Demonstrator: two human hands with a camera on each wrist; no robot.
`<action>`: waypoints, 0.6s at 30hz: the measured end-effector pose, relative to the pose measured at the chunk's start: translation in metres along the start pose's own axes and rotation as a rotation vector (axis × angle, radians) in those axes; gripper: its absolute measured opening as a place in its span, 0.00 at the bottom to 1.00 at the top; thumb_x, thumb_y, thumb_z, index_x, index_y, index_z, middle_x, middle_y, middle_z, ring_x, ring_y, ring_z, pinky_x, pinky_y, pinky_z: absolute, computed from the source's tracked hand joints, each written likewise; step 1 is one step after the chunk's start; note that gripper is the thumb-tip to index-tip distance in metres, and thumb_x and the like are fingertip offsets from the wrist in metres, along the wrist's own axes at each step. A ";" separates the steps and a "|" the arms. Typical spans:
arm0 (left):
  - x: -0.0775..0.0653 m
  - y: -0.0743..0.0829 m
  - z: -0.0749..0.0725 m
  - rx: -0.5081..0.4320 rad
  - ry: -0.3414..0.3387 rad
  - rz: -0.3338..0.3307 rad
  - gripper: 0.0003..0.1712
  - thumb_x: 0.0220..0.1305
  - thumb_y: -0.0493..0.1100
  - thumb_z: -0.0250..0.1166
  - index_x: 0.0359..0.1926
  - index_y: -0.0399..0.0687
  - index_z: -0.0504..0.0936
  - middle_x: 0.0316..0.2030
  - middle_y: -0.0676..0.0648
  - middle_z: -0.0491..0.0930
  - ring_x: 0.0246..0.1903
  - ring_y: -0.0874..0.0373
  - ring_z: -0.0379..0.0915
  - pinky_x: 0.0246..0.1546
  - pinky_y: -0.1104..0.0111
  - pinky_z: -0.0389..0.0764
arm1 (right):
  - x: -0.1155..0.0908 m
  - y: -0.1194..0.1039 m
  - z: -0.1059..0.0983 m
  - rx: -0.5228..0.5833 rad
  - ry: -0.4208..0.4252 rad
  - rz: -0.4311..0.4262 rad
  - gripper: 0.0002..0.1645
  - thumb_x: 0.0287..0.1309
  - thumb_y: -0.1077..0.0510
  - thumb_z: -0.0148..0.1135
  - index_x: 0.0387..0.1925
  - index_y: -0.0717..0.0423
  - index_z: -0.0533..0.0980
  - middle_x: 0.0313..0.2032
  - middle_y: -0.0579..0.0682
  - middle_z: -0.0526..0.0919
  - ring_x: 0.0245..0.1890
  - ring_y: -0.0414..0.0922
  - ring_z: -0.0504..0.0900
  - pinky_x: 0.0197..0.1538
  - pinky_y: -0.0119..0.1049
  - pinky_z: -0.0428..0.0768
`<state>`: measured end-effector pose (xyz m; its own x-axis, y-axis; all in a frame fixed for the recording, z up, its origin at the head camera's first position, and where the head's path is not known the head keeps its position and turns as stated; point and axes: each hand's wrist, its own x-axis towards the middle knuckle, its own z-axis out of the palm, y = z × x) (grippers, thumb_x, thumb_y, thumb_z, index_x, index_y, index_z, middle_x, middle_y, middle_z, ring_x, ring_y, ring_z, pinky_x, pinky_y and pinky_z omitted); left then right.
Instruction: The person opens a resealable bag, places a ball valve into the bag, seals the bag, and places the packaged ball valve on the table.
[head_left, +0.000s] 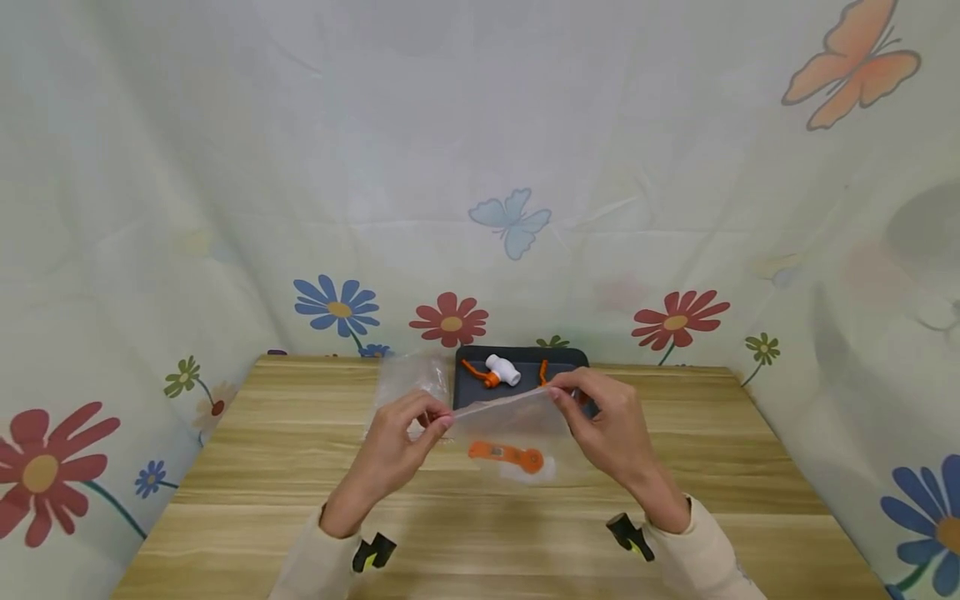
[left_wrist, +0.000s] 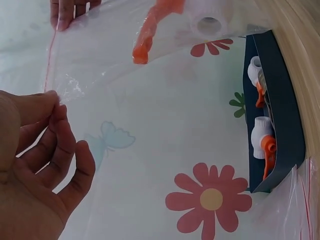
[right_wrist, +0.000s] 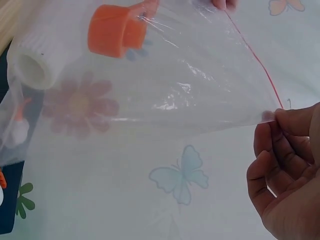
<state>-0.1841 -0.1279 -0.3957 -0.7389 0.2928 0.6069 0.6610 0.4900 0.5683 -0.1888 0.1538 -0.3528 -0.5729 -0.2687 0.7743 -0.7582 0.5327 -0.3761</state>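
A clear zip-lock bag with a red seal line hangs between my hands. Inside it, low down, lies a white plastic ball valve with an orange lever handle. My left hand pinches one top corner between thumb and fingertips. The opposite top corner is pinched by my right hand. In the right wrist view the valve's round white opening shows through the plastic. The bag is held above the table, and its top edge stretches nearly straight from hand to hand.
Behind the bag stands a dark tray, partly hidden. It holds a white valve with an orange lever and another valve. Clear plastic bags lie left of it on the wooden table. A flowered cloth hangs behind.
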 end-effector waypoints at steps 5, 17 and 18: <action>-0.001 -0.001 -0.001 -0.025 -0.009 -0.032 0.03 0.63 0.43 0.67 0.38 0.53 0.83 0.29 0.59 0.78 0.30 0.68 0.72 0.29 0.72 0.76 | 0.002 0.000 -0.002 -0.003 0.038 -0.021 0.09 0.51 0.70 0.70 0.34 0.56 0.83 0.29 0.47 0.85 0.26 0.36 0.77 0.30 0.27 0.76; -0.002 -0.002 0.001 -0.034 -0.009 0.019 0.03 0.64 0.41 0.67 0.38 0.52 0.81 0.33 0.58 0.79 0.34 0.64 0.73 0.37 0.71 0.79 | -0.001 0.000 -0.004 -0.006 0.041 -0.031 0.11 0.48 0.72 0.71 0.34 0.57 0.83 0.29 0.48 0.86 0.25 0.36 0.77 0.29 0.28 0.76; -0.001 -0.001 0.002 -0.038 -0.012 0.019 0.04 0.64 0.41 0.67 0.39 0.52 0.81 0.33 0.58 0.79 0.35 0.64 0.73 0.37 0.71 0.79 | -0.001 0.000 -0.004 -0.003 0.031 -0.025 0.11 0.49 0.71 0.71 0.34 0.57 0.83 0.30 0.48 0.86 0.26 0.36 0.77 0.29 0.28 0.76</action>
<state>-0.1839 -0.1268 -0.3979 -0.7272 0.3119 0.6115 0.6796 0.4531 0.5770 -0.1870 0.1573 -0.3514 -0.5441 -0.2573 0.7986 -0.7710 0.5287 -0.3550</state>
